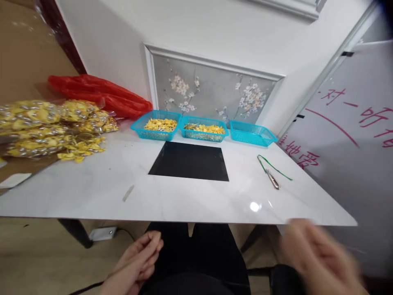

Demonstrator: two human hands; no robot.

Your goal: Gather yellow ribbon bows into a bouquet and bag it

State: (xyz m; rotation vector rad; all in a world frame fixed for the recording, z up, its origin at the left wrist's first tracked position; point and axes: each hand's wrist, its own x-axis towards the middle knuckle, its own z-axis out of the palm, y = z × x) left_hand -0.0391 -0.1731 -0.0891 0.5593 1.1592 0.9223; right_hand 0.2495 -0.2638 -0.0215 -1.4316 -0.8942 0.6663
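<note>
In front of the table's near edge, my left hand (144, 255) is closed, thumb pressed against curled fingers. Whatever it may hold is too small or hidden to make out. Smeared by motion, my right hand (319, 258) is below the table's right front; I cannot tell what its fingers are doing. The nearest tool to it is a small silver pair of thread snips (272, 179) with a green cord (278, 169), lying on the white table (184, 200). A flat black mat (190, 161) lies at the table's middle.
Behind the mat stand three blue baskets: the left basket (139, 127) and middle basket (186, 133) hold yellow pieces; the right basket (253, 139) shows none. Bagged yellow bundles (33, 127) and a red bag (101, 94) sit left. A whiteboard (344, 135) stands right.
</note>
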